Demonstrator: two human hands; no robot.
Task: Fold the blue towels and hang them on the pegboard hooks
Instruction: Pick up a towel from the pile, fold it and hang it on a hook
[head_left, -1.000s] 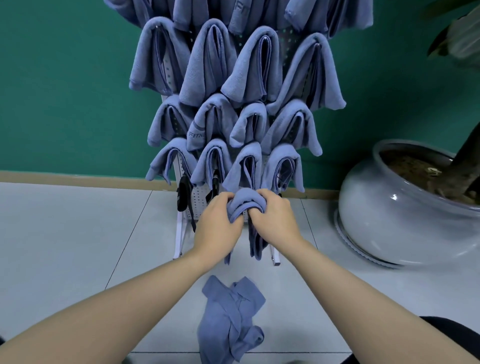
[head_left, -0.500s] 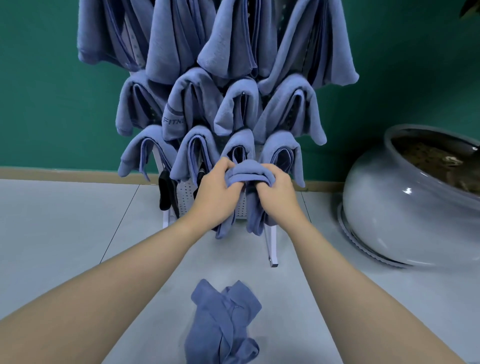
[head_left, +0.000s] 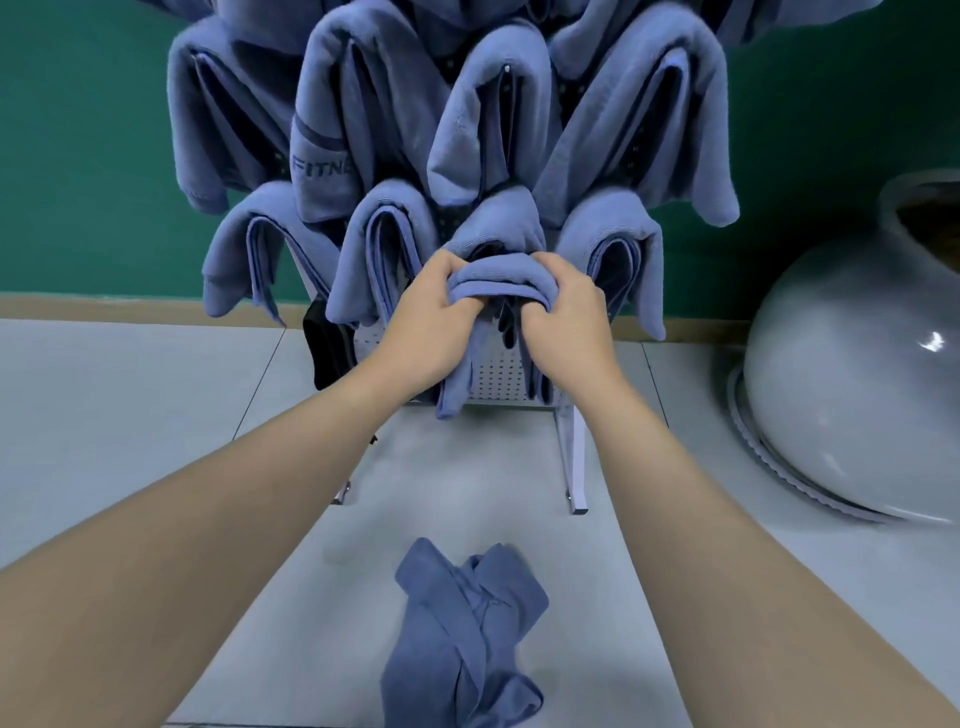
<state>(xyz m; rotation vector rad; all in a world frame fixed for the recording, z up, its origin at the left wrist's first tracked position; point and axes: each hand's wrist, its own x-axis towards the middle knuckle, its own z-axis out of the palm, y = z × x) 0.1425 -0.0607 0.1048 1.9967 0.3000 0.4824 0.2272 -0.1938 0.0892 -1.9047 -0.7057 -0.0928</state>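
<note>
A folded blue towel (head_left: 501, 280) is draped low on the white pegboard (head_left: 498, 371), and both hands hold it. My left hand (head_left: 426, 322) grips its left side, my right hand (head_left: 563, 317) grips its right side, fingers curled into the fold. Its ends hang down between and below my hands. Several folded blue towels (head_left: 493, 124) fill the hooks above in rows; the hooks themselves are mostly hidden. A crumpled blue towel (head_left: 467, 634) lies on the floor tiles in front of me, between my forearms.
The pegboard stands on white metal legs (head_left: 574, 462) against a green wall. A large grey glazed plant pot (head_left: 852, 405) sits on the floor at the right. A black item (head_left: 324, 348) hangs at the pegboard's lower left. Pale floor tiles spread to the left.
My view has come closer and lower to the pegboard. Both hands have stayed on the same towel, spreading slightly apart along its fold below the bottom row.
</note>
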